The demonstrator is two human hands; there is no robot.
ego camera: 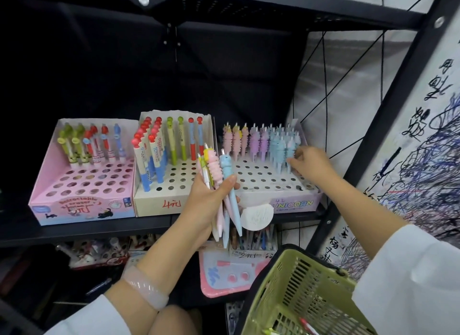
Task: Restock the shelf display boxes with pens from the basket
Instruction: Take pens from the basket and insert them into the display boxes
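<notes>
Head view: a bundle of pens (225,185) stands at the centre of the frame, gripped in the left hand (207,197), with a blue unicorn-topped one foremost and a pink one behind it. Right of centre, the right hand (310,164) reaches into the unicorn display box (293,204), its fingertips at a blue pen (290,150) standing in the holes; it seems to pinch it, though the blur leaves that unsure. Two more display boxes, a cream one (159,205) and a pink one (82,209), sit to the left on the black shelf (99,228). At lower right hangs a green basket (298,292).
</notes>
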